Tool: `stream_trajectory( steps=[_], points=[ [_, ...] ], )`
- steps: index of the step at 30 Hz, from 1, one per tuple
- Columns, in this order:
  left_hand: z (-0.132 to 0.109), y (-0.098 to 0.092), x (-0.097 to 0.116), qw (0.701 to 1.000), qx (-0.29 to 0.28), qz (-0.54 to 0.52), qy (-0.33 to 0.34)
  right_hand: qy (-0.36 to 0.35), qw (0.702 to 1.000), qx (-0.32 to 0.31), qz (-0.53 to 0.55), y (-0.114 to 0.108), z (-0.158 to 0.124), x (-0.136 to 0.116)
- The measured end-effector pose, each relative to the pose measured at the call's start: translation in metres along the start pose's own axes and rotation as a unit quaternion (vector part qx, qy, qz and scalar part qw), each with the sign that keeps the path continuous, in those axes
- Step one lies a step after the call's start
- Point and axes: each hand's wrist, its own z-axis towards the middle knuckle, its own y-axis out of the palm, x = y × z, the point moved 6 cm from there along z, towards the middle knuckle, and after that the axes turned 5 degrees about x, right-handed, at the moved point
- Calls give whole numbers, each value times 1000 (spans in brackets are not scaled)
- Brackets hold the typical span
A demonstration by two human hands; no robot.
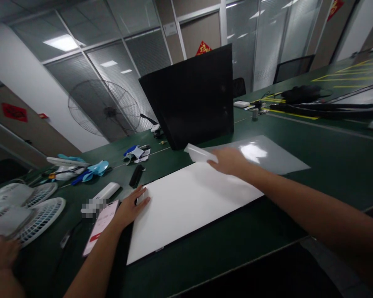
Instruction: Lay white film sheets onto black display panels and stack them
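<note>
A flat white panel (180, 211) with a thin dark edge lies on the green table in front of me. My left hand (132, 210) rests on its left end, fingers apart and touching the surface. Over the panel's far right part, my right hand (231, 160) pinches a thin translucent sheet (273, 155). The sheet's near corner curls up to the left of the fingers, while the rest stretches right, shiny, past the panel onto the table. My right hand's fingertips are partly hidden by the sheet.
A large black panel (192, 95) stands upright behind. To the left are a phone (101, 227), a white device (108, 191), a small black object (136, 176) and white fans (43, 215). Another person's hand (1, 252) is at lower left. Cables and a black bag-like item (304, 94) lie far right.
</note>
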Motion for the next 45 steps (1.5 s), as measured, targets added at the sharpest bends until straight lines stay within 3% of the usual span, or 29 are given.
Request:
stream_trajectory(
  steps=[5,10,14,18,23,33,45],
  points=[
    [-1,0,0,1000,2,-28,-4,-133,989,-63,10,23,-51,-89],
    [-2,-1,-2,996,13,-88,-12,-245,963,-81,84,34,-90,-130],
    [-2,-1,-2,997,2,-82,-8,-256,957,-60,120,23,-79,-122],
    [-1,0,-2,998,-2,-67,-10,-214,977,26,-4,13,-48,-88],
    [-1,1,-5,998,9,-55,-14,-119,989,-33,-85,28,-31,-55],
    [0,0,-4,999,26,-23,1,-220,972,-47,-76,24,-55,-100],
    [0,3,-2,999,12,-18,26,-227,969,-69,-76,23,-54,-100]
  ],
)
